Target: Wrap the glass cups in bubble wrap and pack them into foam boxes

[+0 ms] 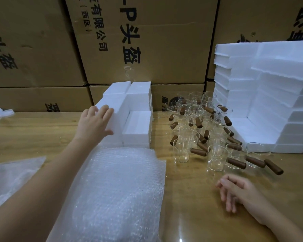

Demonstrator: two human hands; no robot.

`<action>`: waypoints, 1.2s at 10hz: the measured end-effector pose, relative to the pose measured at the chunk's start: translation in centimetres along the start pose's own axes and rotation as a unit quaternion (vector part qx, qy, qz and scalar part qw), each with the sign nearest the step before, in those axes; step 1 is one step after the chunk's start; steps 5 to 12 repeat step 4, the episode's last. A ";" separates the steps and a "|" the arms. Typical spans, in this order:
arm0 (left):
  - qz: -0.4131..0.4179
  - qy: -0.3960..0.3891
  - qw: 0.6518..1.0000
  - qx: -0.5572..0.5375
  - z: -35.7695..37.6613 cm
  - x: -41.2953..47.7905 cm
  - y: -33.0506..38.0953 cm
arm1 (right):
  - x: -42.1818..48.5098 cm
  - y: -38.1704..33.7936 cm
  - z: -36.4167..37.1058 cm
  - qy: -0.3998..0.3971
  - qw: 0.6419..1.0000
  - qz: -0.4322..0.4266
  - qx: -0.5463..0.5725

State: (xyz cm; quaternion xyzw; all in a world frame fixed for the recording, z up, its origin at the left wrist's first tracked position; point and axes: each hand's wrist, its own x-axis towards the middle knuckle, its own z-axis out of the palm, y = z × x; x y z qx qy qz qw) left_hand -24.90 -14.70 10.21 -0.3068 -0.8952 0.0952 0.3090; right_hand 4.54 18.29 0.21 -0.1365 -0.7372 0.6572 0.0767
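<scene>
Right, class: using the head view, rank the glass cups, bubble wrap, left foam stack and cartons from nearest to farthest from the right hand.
1. Glass cups, just ahead of the right hand.
2. Bubble wrap, to its left.
3. Left foam stack, further back and left.
4. Cartons, against the back.

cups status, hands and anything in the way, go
Left hand open, touching foam boxes. Right hand open, idle on table. Cups unwrapped, clustered beside bubble wrap. Nothing between right hand and cups.
</scene>
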 end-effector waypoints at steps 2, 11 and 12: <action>-0.006 0.006 1.000 -0.025 -0.1 0.2 -0.1 | 0.1 0.5 -0.1 0.005 1.000 -0.010 0.011; -0.029 -0.043 0.999 0.018 -1.0 0.9 0.5 | 0.4 0.9 -0.4 0.012 1.000 -0.011 0.018; -0.029 -0.043 0.999 0.018 -1.0 0.9 0.5 | 0.4 0.9 -0.4 0.012 1.000 -0.011 0.018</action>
